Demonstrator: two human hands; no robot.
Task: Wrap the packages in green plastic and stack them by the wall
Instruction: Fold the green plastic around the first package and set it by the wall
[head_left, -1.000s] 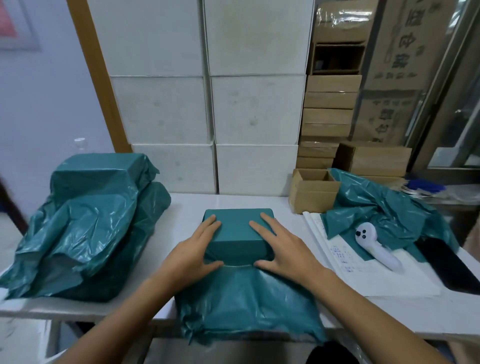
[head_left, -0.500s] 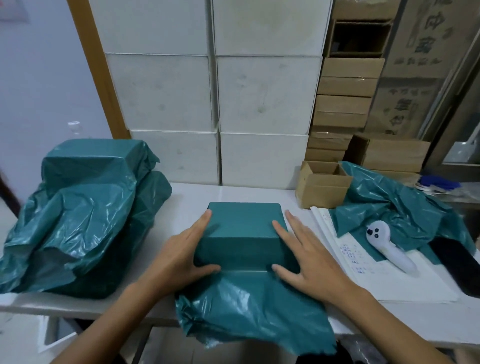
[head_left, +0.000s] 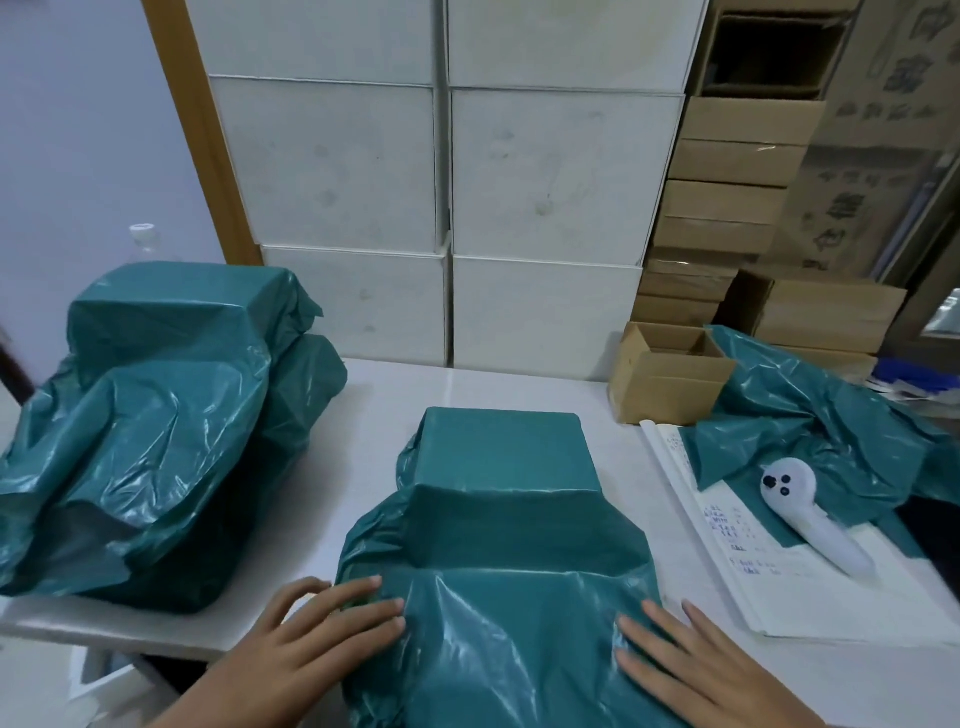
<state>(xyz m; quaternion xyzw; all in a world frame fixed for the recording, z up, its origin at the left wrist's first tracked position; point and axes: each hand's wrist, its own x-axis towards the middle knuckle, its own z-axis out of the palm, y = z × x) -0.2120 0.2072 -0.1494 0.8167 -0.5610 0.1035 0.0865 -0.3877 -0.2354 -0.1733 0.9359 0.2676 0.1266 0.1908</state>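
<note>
1. Package (head_left: 506, 457), covered in green plastic (head_left: 498, 623), is seen mid-bench (head_left: 379, 415), well short of the wall.
2. Left hand (head_left: 317, 634) is laid flat, fingers apart, on the plastic's near left.
3. Right hand (head_left: 696, 660) is likewise spread, clamping nothing.

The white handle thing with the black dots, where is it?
In the head view, the white handheld device lies on the right of the table, on the paper sheets, beside loose green plastic.
</note>
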